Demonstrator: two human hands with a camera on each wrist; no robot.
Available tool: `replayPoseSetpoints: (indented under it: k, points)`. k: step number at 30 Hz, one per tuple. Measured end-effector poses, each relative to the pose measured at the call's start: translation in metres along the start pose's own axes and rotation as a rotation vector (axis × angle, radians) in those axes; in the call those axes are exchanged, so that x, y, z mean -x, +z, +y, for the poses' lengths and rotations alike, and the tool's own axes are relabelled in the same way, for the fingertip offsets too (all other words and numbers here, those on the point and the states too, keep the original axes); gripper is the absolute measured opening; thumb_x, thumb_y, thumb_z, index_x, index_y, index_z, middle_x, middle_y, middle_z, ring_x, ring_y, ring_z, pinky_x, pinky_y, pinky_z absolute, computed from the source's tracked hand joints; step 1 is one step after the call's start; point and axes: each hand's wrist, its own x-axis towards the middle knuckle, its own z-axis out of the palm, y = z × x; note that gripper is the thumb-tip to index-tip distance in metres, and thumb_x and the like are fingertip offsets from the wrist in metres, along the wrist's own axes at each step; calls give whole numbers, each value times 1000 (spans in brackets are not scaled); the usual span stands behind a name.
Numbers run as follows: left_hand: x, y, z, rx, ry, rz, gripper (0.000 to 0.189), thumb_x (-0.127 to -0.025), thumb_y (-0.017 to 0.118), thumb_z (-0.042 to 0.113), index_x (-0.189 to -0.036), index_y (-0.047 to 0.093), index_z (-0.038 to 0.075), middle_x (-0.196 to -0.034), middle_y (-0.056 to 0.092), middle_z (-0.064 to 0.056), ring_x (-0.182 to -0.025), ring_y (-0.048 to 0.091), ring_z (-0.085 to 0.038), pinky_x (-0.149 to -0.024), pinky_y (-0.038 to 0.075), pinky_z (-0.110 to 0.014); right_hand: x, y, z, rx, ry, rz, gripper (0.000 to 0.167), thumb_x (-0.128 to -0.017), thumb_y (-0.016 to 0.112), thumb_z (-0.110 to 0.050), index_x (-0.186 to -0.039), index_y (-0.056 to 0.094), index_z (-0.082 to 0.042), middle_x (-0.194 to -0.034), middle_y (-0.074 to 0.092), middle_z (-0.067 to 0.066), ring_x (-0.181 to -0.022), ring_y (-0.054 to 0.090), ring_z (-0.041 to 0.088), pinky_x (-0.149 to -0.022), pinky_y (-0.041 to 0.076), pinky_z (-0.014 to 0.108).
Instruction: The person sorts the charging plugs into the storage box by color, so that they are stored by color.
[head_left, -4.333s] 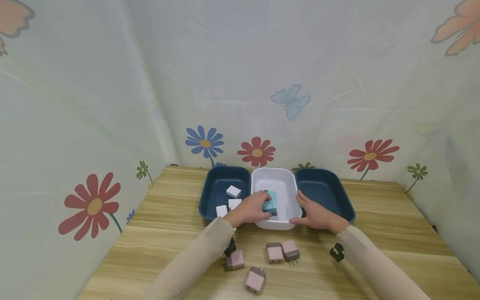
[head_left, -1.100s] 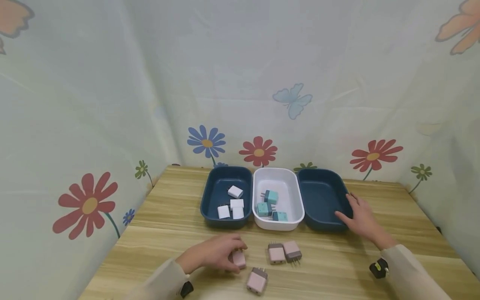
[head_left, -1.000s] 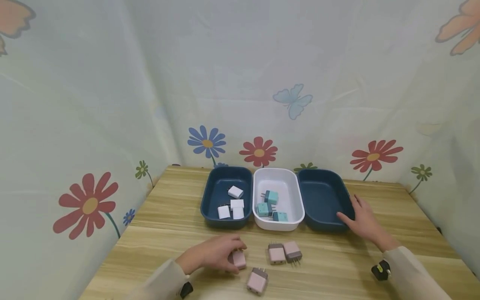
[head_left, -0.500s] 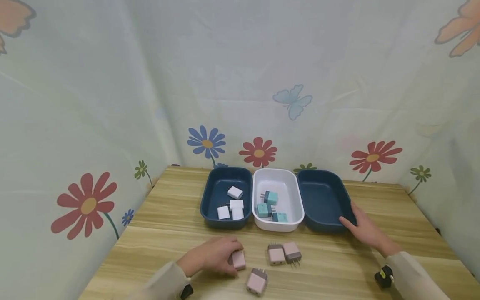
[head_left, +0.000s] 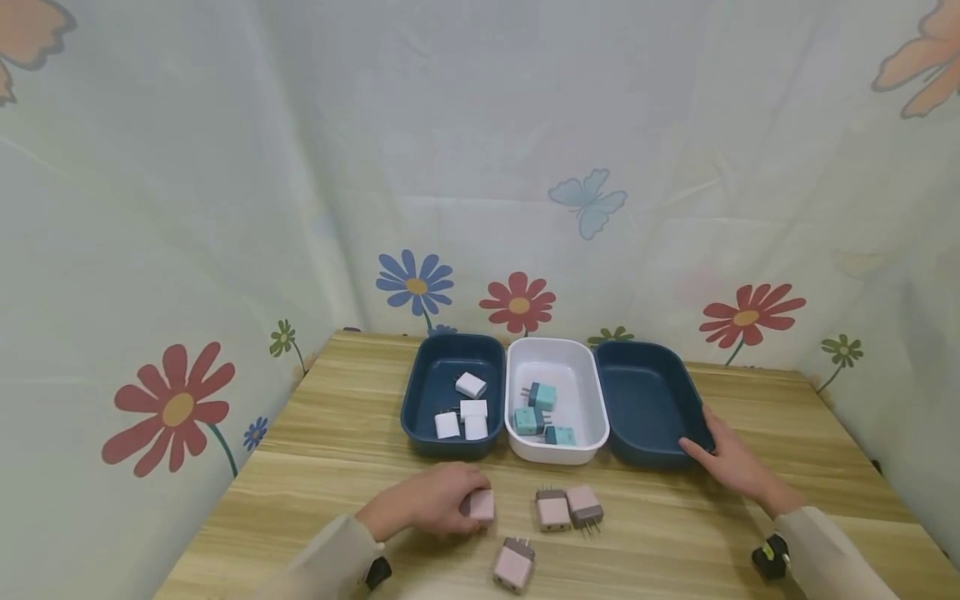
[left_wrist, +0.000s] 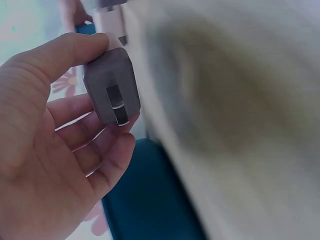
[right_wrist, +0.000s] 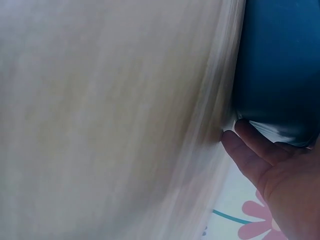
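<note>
Picking up seems the step: the left hand point(head_left: 438, 500) grips a pink plug point(head_left: 482, 507) between its fingers; the right hand point(head_left: 733, 464), fingers straight, touches a blue tray point(head_left: 651, 456). Next likely calls for lifting.

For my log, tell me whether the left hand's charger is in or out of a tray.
Out: the head view shows the left hand holding the pink charger in front of the left blue tray.
</note>
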Motion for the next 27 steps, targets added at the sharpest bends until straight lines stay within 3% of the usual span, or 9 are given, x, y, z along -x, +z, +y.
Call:
replayPoseSetpoints:
  k: [7, 14, 27]
  points:
    - [-17, -28, 15, 2, 34, 12, 41, -82, 70, 34, -116, 61, 14, -97, 55, 10, -80, 48, -2, -68, 43, -19, 1, -1, -2, 7, 0, 4, 89, -94, 56, -38, -146, 3, 12, -146, 10, 39, -131, 16, 55, -100, 18, 68]
    - [-42, -50, 34, -1, 137, 9, 40, -88, 65, 34, -121, 58, 15, -99, 56, 9, -81, 48, -2, -67, 42, -17, 2, -1, 0, 2, 3, -12, 90, -94, 57, -38, -146, 1, 11, -147, 10, 39, -131, 16, 55, -99, 19, 68]
    - [-94, -71, 59, -63, 163, 7, 42, -89, 64, 39, -123, 55, 17, -97, 56, 10, -82, 49, -4, -71, 41, -16, 3, -2, 1, -20, -10, -13, 90, -94, 57, -36, -147, 0, 9, -147, 9, 38, -131, 16, 55, -99, 20, 68]
